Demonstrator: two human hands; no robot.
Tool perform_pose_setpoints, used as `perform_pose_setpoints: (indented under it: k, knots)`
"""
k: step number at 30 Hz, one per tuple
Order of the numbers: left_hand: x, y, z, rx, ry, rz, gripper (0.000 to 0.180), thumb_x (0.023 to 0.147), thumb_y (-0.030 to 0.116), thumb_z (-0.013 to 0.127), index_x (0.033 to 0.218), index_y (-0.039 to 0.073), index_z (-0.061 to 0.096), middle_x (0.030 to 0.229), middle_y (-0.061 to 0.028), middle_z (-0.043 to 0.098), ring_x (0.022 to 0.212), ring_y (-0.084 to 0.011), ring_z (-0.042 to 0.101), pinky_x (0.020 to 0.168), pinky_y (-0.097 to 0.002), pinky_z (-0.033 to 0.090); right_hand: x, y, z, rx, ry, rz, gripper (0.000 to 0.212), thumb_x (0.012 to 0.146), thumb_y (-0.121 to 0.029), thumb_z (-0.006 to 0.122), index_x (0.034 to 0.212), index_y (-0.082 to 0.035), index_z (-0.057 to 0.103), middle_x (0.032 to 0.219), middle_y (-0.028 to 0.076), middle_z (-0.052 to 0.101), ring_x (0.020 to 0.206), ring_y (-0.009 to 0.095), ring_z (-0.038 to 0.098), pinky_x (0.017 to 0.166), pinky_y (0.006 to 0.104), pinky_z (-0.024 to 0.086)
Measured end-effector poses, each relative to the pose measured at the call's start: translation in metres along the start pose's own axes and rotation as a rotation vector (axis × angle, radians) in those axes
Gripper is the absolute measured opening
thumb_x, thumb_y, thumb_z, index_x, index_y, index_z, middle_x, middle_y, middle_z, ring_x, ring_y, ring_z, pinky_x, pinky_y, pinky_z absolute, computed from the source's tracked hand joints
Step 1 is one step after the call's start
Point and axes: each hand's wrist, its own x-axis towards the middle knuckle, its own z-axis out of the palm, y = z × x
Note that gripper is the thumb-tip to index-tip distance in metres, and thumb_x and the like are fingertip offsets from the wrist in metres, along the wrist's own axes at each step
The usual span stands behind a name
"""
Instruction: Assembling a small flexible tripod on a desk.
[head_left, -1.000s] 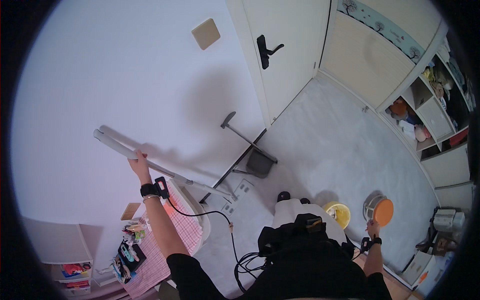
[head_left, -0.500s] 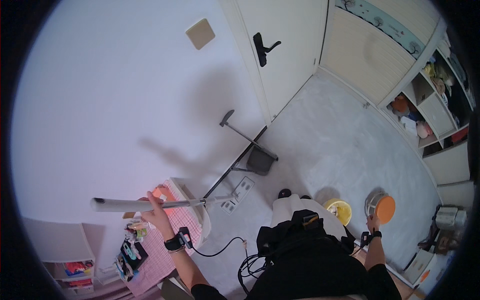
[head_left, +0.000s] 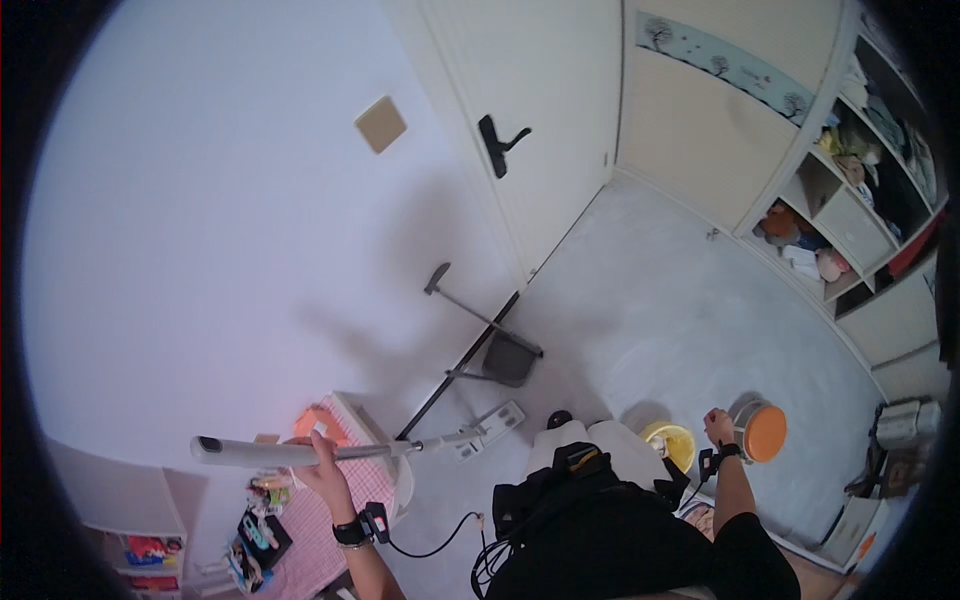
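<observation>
My left hand [head_left: 322, 468] is wrapped round the thick pale handle of a long mop [head_left: 250, 454]. The mop's metal tube runs to the right and down to a flat white head [head_left: 491, 432] on the floor. My right hand [head_left: 718, 427] is closed in a loose fist with nothing visible in it. Beside it, just to the right, stands a round stool with an orange seat [head_left: 765, 433] and a pale frame; a small gap seems to lie between them. A yellow waste bin [head_left: 670, 445] with a liner stands left of that hand.
A grey long-handled dustpan [head_left: 510, 358] leans by the wall near the white door [head_left: 540, 130]. At the lower left is a table with a pink checked cloth [head_left: 310, 540] and small items. Open shelves [head_left: 840, 210] hold clothes at the right. A cable [head_left: 435, 538] hangs from my left wrist.
My right hand has come away from the stool's edge and moved left, closing. My left hand keeps its grip on the mop. The whole view has shifted slightly.
</observation>
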Motion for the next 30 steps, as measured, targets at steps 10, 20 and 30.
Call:
perform_pose_setpoints:
  k: [10, 20, 30]
  knots:
    - [-0.018, -0.021, 0.066, -0.063, -0.072, 0.004, 0.015, 0.094, 0.012, 0.056, 0.097, 0.003, 0.045, 0.070, -0.0028, 0.052, 0.058, -0.0079, 0.049, 0.051, -0.0222, 0.040, -0.025, 0.110, 0.065, 0.110, 0.087, 0.099, 0.017, 0.083, -0.014, 0.056, 0.082, 0.001, 0.064, 0.068, 0.013, 0.066, 0.058, 0.021, 0.067, 0.051, 0.0311, 0.055]
    - [-0.010, 0.026, 0.046, -0.310, 0.027, -0.168, 0.017, 0.092, 0.009, 0.057, 0.089, 0.003, 0.041, 0.064, -0.0026, 0.044, 0.052, -0.0093, 0.047, 0.048, -0.0224, 0.041, 0.024, -0.005, 0.026, 0.153, -0.179, 0.106, 0.020, 0.083, -0.015, 0.057, 0.088, 0.002, 0.066, 0.070, 0.012, 0.067, 0.059, 0.021, 0.066, 0.055, 0.0314, 0.055]
    - [-0.012, -0.006, 0.068, -0.360, 0.034, -0.197, 0.019, 0.088, 0.010, 0.059, 0.080, 0.004, 0.043, 0.056, 0.0003, 0.042, 0.043, -0.0081, 0.042, 0.039, -0.0218, 0.034, 0.146, -0.261, 0.006, 0.169, -0.192, -0.315, 0.026, 0.083, -0.028, 0.057, 0.087, -0.003, 0.065, 0.075, 0.011, 0.067, 0.068, 0.025, 0.066, 0.065, 0.0368, 0.051]
